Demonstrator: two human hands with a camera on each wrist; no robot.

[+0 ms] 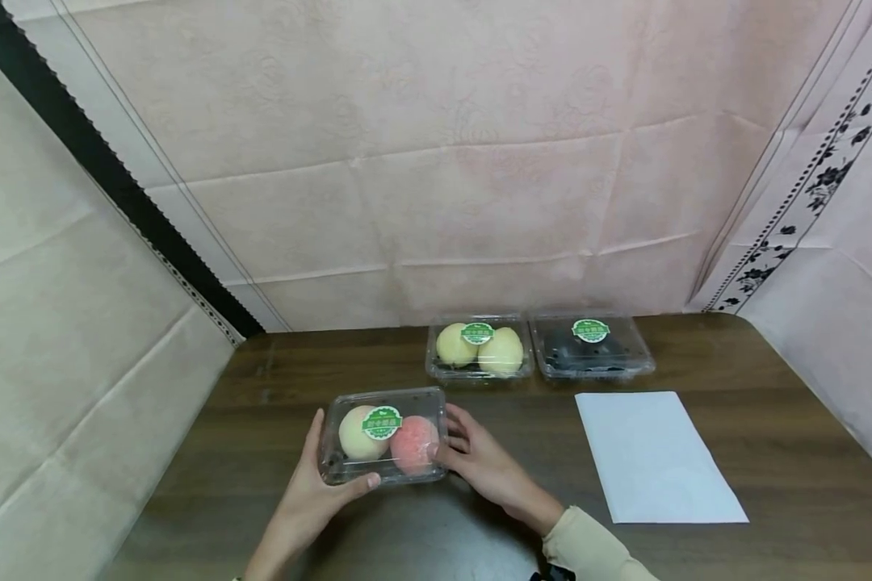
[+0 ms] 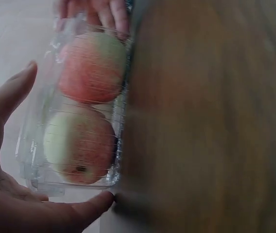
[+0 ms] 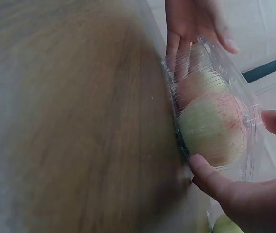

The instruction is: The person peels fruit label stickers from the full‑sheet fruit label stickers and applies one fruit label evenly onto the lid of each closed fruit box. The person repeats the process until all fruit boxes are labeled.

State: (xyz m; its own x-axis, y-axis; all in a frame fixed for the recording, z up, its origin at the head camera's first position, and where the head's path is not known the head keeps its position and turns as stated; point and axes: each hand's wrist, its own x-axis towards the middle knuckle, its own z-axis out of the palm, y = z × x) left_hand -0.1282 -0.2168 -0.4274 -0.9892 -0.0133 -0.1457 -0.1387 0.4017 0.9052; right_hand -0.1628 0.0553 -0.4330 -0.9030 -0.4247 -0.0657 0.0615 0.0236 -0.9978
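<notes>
A clear plastic clamshell box (image 1: 349, 466) with a green-and-white label is held between both hands over the near part of the table. Inside it lie two peaches, a pale one (image 1: 358, 440) and a pink one (image 1: 413, 446); in the wrist views both show red and pale green skin. My left hand (image 1: 307, 492) grips the box's left end, thumb along the near edge and fingers at the far side. At the right end my right hand (image 1: 488, 468) holds the box between thumb and fingers. The lid looks closed.
At the table's back edge stands a clear box with two pale yellow-green fruits (image 1: 500, 352). Beside it is another box (image 1: 628, 365) with dark contents. A white paper sheet (image 1: 661, 460) lies at the right of the wooden table (image 1: 276, 420). Pale cloth (image 1: 436, 202) hangs around.
</notes>
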